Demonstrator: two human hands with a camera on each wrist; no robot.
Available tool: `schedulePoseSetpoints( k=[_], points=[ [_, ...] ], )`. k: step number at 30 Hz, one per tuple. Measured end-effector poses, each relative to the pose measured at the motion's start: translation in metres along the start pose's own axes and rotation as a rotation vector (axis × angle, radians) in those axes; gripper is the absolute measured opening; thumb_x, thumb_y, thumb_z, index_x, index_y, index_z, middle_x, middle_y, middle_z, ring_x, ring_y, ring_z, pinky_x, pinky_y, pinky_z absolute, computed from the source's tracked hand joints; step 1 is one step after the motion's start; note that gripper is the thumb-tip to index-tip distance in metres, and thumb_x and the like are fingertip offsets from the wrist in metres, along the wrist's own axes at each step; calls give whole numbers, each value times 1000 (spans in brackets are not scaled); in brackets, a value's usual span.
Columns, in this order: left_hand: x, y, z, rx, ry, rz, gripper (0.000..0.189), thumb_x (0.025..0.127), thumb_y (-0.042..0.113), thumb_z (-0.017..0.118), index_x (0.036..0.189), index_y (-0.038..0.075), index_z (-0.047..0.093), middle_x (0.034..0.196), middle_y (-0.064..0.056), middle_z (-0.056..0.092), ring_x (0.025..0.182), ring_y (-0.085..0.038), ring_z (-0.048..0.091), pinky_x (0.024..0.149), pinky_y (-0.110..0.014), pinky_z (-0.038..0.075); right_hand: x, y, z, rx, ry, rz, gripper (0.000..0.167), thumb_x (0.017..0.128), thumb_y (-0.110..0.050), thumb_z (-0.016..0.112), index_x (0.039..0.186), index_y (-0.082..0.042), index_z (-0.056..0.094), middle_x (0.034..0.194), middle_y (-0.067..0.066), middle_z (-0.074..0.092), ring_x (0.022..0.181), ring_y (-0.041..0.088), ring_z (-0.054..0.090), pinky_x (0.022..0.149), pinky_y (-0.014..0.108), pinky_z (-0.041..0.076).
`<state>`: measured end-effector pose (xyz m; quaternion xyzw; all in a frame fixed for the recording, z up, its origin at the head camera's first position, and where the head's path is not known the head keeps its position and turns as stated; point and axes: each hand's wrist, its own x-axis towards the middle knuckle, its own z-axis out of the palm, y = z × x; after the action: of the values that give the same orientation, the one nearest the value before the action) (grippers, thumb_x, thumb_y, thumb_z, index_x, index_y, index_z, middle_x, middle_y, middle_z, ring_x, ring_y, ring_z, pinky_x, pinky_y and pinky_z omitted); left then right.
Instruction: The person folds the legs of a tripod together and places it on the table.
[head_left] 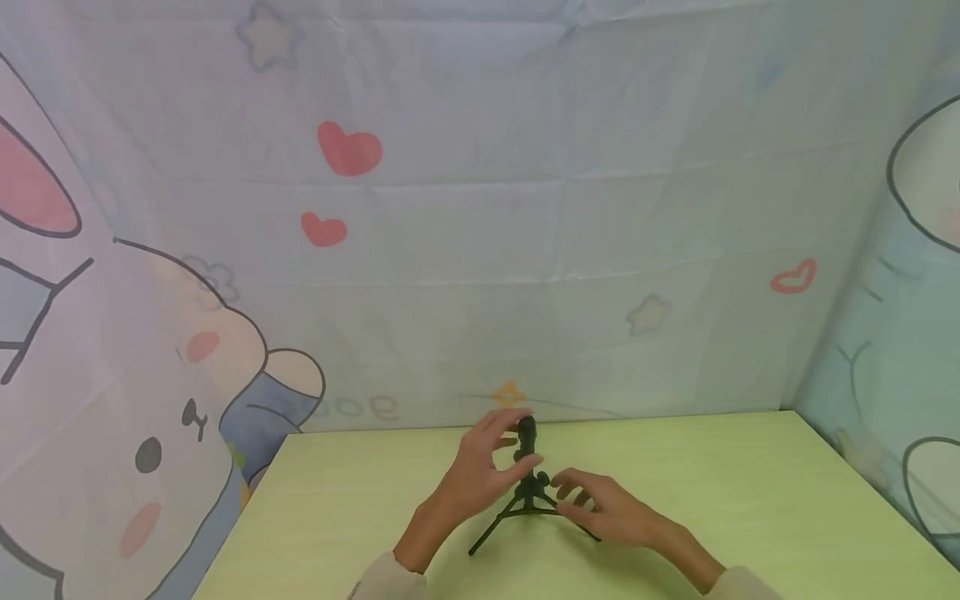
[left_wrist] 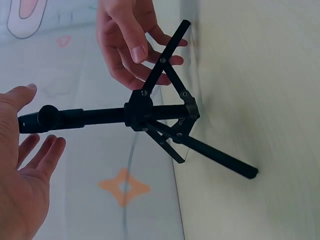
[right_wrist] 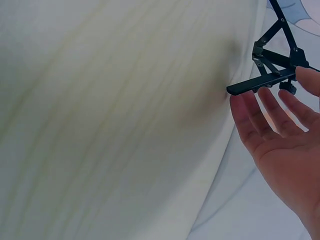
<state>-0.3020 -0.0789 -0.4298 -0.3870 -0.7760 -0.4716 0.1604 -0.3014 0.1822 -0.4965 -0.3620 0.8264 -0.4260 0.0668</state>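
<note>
A small black tripod (head_left: 528,435) stands upright on the table with its legs spread. My left hand (head_left: 480,471) is around the top of its centre column, thumb on one side and fingers on the other. In the left wrist view, gaps show between the left hand (left_wrist: 22,185) and the column (left_wrist: 105,116). My right hand (head_left: 615,510) is beside the right-hand leg, its fingers loosely bent. In the right wrist view, the fingertips of the right hand (right_wrist: 285,155) lie close along a leg (right_wrist: 260,83); whether they touch it I cannot tell.
The pale yellow-green table (head_left: 360,492) ends at a hanging cloth backdrop (head_left: 465,250) printed with hearts, stars and a cartoon rabbit. More printed cloth (head_left: 885,333) hangs along the right side. The tripod's feet spread toward the near side of the table.
</note>
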Motion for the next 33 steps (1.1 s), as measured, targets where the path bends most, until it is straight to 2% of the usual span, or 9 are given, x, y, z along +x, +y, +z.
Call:
schedulePoseSetpoints(
  k=[5,8,12,15,20,26,30,33],
  points=[
    [2,-3,7,-23,31,25,57,95,14,79,147,17,55,133,-5,58,118,-22,61,93,-31,61,1,3,2,23,4,-5,26,111,-16,53,131,-3,62,124,12,66,101,29,69,80,31,61],
    [3,-3,9,-9,44,24,56,95,10,79,145,15,56,129,-7,60,115,-23,63,91,-35,62,3,4,3,41,3,2,24,110,-14,54,129,-4,63,124,13,66,101,32,69,79,31,61],
    [3,-1,9,2,50,11,55,94,6,78,144,13,57,127,-8,61,112,-25,64,90,-42,63,4,7,4,45,-2,8,23,109,-12,54,127,-4,65,122,12,68,100,31,69,78,30,61],
    [4,1,9,3,51,11,55,94,5,78,144,12,57,127,-9,61,111,-25,65,90,-40,63,5,8,3,52,-15,12,22,109,-11,54,127,-3,66,121,11,68,99,29,70,78,30,61],
    [3,0,9,-1,41,15,58,92,3,79,145,11,56,127,-9,61,111,-25,65,91,-31,62,6,7,-1,98,-72,44,25,108,-7,54,130,-2,64,118,12,68,97,27,70,79,28,59],
    [3,-2,9,-2,49,4,59,90,2,81,144,13,58,128,-8,62,111,-26,64,90,-36,63,5,5,-7,202,-159,71,35,102,6,49,134,-1,61,111,17,68,92,28,68,74,28,57],
    [2,-2,9,-12,48,3,59,90,1,81,144,12,59,128,-8,62,110,-26,65,90,-33,62,3,6,-8,314,-218,101,47,96,15,44,138,-1,57,110,22,67,92,33,66,72,29,57],
    [2,-1,9,-24,47,6,58,91,1,80,144,12,59,129,-9,63,111,-26,65,91,-32,62,3,7,-10,366,-243,115,49,97,15,44,141,-2,54,112,24,65,93,35,65,72,30,56]
  ],
)
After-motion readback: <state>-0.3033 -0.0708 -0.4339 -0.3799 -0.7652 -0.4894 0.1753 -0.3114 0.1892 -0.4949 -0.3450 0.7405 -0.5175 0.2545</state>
